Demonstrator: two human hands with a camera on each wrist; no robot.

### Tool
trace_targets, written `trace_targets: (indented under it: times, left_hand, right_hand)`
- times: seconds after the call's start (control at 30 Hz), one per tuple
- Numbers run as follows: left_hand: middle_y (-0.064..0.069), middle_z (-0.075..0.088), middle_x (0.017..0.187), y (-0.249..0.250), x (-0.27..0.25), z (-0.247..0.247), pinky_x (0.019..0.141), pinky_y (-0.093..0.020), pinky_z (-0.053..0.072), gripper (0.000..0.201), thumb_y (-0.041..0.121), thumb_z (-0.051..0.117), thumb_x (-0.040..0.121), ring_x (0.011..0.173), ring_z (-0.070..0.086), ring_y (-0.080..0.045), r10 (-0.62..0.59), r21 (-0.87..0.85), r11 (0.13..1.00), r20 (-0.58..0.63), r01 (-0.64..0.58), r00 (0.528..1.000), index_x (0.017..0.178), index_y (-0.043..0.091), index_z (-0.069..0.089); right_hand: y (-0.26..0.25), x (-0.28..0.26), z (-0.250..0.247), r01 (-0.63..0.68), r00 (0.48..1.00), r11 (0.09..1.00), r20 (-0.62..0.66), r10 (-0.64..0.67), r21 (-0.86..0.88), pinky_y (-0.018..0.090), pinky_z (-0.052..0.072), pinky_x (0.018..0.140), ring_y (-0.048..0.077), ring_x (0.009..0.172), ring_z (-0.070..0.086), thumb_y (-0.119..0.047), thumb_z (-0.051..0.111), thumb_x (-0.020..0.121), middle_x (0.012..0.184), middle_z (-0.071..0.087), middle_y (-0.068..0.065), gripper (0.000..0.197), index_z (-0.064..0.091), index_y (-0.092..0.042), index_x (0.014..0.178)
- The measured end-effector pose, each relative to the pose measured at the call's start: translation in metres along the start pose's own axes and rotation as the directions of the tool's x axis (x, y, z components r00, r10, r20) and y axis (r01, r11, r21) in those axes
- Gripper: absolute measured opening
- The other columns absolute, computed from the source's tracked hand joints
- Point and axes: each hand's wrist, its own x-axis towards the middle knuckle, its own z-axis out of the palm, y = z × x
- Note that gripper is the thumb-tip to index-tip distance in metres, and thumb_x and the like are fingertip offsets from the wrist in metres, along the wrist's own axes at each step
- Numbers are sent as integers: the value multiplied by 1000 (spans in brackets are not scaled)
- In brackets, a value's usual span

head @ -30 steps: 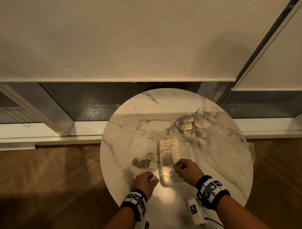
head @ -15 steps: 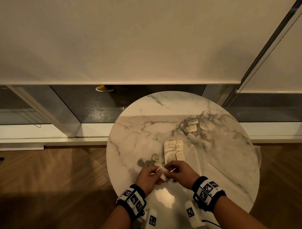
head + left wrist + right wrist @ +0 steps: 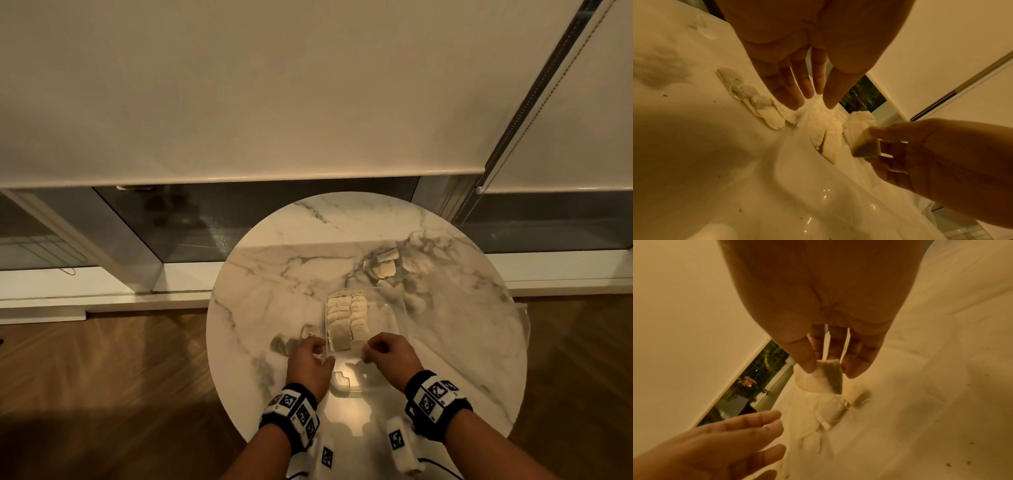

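From the head camera I see my right hand (image 3: 390, 356) over the near half of the clear container (image 3: 392, 310), which sits on the round marble table (image 3: 291, 260). The thumb and fingers pinch a tea bag (image 3: 358, 346) just at the near end of the rows of tea bags (image 3: 347, 318) packed in the container's far half. My left hand (image 3: 308, 363) is beside the container's left wall, holding nothing. A few loose tea bags (image 3: 284, 342) lie on the table just left of that hand, and a pile of tea bags (image 3: 387, 265) lies beyond the container, well apart from both hands.

The left wrist camera shows the left hand (image 3: 807, 48) with fingers straight and slightly spread, empty, above the container's left edge. Across from it the right hand (image 3: 941, 154) grips the tea bag (image 3: 863, 139) by its darker end.

The right wrist camera shows the thumb and fingertips closed on the tea bag (image 3: 826, 378), which hangs tilted over the packed rows. I think its lower edge touches the bags beneath, though the dim light leaves that unsure. The left hand (image 3: 715, 443) sits relaxed at lower left.
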Motion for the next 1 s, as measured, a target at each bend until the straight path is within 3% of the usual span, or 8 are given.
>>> trace_targets:
  times: [0.13,0.23,0.37,0.53,0.7,0.87,1.0]
  left_hand:
    - [2,60,107,-3,3,11,82,-23,51,37,7,68,84,87,62,-12,-27,54,998,45,24,999,118,20,60]
    - [1,60,108,-5,1,16,79,-21,50,37,5,65,85,85,61,-10,-35,43,999,36,33,999,117,22,59]
    - [4,58,106,-5,-2,18,75,-19,48,37,8,65,87,84,61,-9,-48,46,998,27,47,998,117,26,55]
    - [5,58,107,-7,-5,19,80,-21,50,39,7,63,87,83,60,-8,-40,112,993,18,38,999,120,26,54]
    - [6,60,107,-10,-7,18,79,-18,47,37,9,62,87,82,59,-8,-12,165,986,14,10,1000,120,26,57]
    - [6,59,105,-11,-9,18,79,-19,49,33,9,63,86,78,59,-6,2,174,985,5,-3,1000,115,24,60]
    - [7,58,106,-12,-9,19,79,-21,51,30,14,64,86,80,61,-8,2,169,986,0,-2,1000,114,26,61]
  right_hand:
    - [18,18,-5,-103,995,995,2,103,0,34,60,71,17,68,72,-19,70,86,70,75,1,3,70,-17,84]
    - [27,28,-5,-145,989,989,-5,145,-43,40,61,75,22,69,73,-18,68,86,73,75,5,3,69,-18,83]
    - [27,37,-2,-165,986,980,-12,165,-112,36,61,74,24,75,71,-16,69,86,83,71,5,7,67,-20,80]
    - [26,52,2,-158,987,963,-3,162,-216,24,46,74,21,88,64,-17,70,83,91,69,3,12,66,-26,76]
    - [21,62,5,-170,985,956,-20,170,-240,23,45,71,22,84,63,-10,66,82,92,69,5,14,66,-23,76]
    - [18,69,5,-165,985,947,-4,170,-275,23,44,72,22,88,63,-13,68,83,96,68,6,9,67,-21,86]
    - [18,69,5,-175,984,949,-15,177,-261,24,45,72,22,88,63,-14,68,83,96,69,5,10,65,-23,82]
